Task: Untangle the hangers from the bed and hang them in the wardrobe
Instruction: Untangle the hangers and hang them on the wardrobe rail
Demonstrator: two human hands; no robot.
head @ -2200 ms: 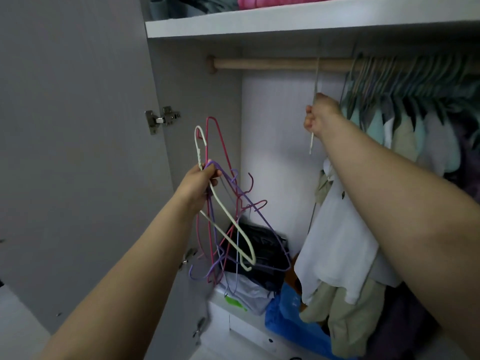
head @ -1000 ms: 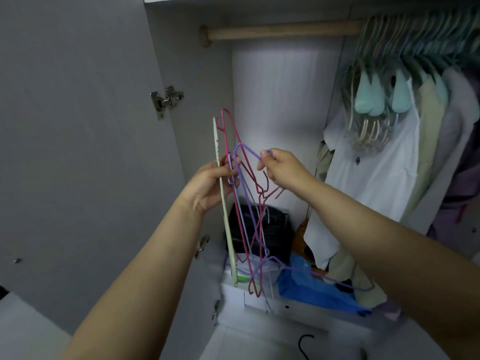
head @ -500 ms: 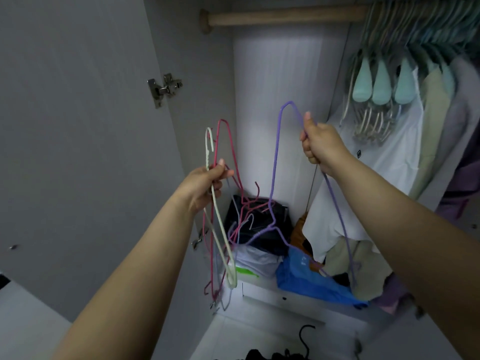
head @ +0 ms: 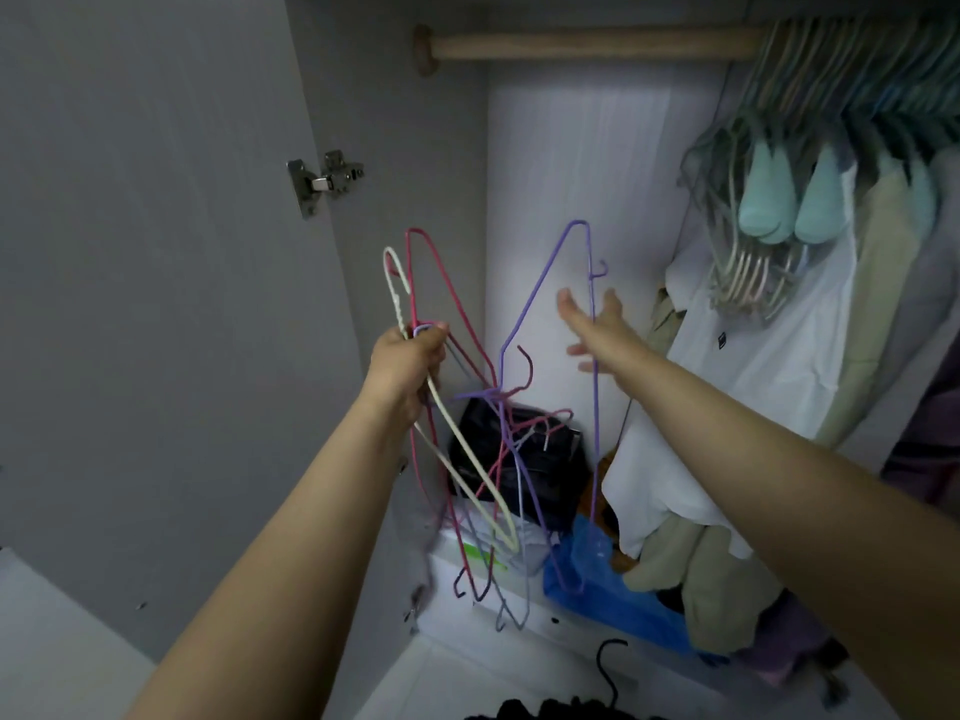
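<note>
Head view: left hand (head: 408, 356) grip clamped on hanger bundle (head: 467, 433); right hand (head: 597, 330) spread beside upright purple hanger (head: 540, 293).

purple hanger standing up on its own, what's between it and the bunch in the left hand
In the head view, only bare white back wall up top; lower down, the purple hanger meets the bunch at tangled hooks.

Hanger bundle (head: 467, 433) hangs left of clothes (head: 769, 366), below the rail (head: 587, 46).
</note>
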